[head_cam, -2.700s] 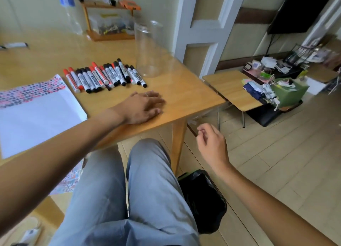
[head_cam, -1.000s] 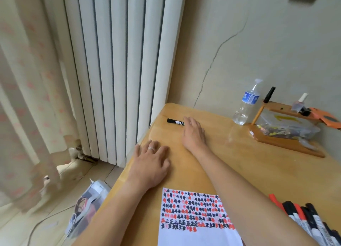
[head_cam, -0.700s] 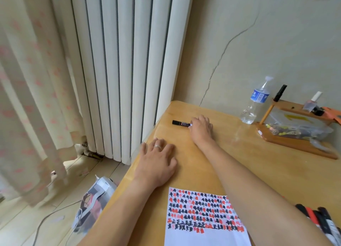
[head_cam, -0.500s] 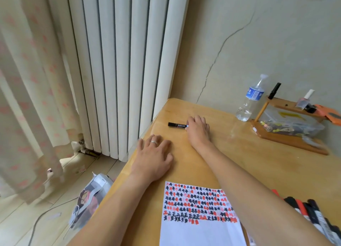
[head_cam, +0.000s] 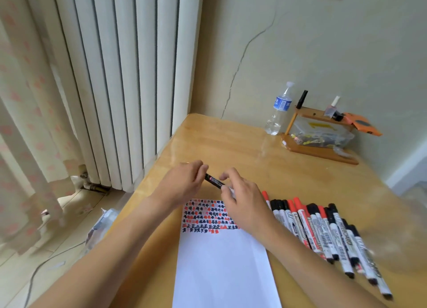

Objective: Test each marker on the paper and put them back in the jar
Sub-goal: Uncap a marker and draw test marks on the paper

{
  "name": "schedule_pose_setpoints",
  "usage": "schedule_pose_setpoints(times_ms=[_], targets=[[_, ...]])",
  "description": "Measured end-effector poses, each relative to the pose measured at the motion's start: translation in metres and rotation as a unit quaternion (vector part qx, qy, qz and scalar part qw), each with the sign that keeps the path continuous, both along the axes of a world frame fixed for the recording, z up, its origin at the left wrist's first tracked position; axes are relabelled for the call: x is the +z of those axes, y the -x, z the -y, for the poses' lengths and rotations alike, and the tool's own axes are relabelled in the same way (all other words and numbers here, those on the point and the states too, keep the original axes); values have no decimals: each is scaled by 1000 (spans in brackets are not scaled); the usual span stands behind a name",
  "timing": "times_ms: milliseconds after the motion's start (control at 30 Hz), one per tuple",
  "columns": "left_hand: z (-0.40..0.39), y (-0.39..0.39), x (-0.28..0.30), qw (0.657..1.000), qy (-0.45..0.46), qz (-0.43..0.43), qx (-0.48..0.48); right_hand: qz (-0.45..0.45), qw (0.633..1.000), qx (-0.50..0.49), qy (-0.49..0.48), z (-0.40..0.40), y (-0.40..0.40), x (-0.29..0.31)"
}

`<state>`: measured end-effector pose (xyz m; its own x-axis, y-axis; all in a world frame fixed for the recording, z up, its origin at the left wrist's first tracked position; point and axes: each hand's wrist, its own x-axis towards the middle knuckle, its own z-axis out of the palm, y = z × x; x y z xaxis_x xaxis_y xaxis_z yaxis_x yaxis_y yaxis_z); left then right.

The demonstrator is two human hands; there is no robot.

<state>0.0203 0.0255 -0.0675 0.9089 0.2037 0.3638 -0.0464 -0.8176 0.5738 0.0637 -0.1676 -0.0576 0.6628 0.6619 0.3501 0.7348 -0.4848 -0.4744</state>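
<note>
Now a black marker (head_cam: 213, 181) is gripped at both ends above the paper's (head_cam: 221, 257) far edge: the left hand (head_cam: 182, 182) is curled on the cap end, the right hand (head_cam: 242, 206) is pinched round the barrel. Other markers (head_cam: 323, 231) are laid beside the sheet.

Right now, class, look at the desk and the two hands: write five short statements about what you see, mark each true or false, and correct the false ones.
1. Both hands hold one black marker between them. True: the left hand grips one end, the right hand the other.
2. The paper is blank. False: red and black test marks fill its top part.
3. A row of markers lies to the right of the paper. True.
4. The water bottle lies on its side. False: it stands upright near the wall.
5. The held marker is touching the paper. False: it is held above the table, beyond the paper's top edge.
</note>
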Motion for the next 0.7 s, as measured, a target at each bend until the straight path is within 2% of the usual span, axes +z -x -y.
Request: schedule_pose_setpoints(times_ms=[167,233,300,367,500,600,700], targets=[[15,33,10,986,61,-106,-117,-5,999,39,6,26,28,-10],[21,43,7,980,57,-132,-134,24,999,39,19,27,37,-17],[30,46,-1,987,21,-105,-121,120,992,1,41,27,44,-24],[37,47,-12,995,-20,-46,-83,176,983,-25,47,25,51,-28],[44,50,-29,997,-64,24,-44,129,991,-29,37,25,61,-35],[44,53,-34,990,-124,69,-18,153,987,-43,32,24,63,-39],[40,52,-37,983,-144,113,-1,154,987,-35,37,21,65,-38]])
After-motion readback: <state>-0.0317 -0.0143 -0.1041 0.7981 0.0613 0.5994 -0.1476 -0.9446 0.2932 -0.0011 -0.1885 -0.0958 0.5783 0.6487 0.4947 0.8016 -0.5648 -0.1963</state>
